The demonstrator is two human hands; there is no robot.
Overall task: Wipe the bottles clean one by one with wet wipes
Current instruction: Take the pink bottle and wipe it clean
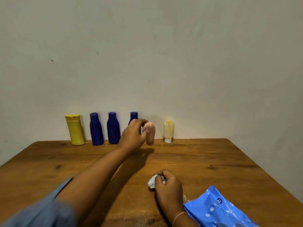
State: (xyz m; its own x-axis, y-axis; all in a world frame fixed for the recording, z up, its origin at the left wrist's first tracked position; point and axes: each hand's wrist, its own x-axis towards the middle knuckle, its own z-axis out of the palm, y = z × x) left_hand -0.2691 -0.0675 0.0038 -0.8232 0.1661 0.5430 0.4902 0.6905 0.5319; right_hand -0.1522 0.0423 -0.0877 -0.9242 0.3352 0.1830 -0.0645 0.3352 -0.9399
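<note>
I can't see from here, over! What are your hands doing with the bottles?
Left hand grips pink bottle beside the blue bottles. Right hand holds crumpled wipe near the blue pack. Nothing between them.

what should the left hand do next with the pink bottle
Probably bring the pink bottle toward the right hand, which holds a crumpled wet wipe. The left hand grips it just above the table, and it looks whitish-streaked.

L hand (133,133) stretched fwd, gripping; R hand (168,182) low, clenched.
</note>
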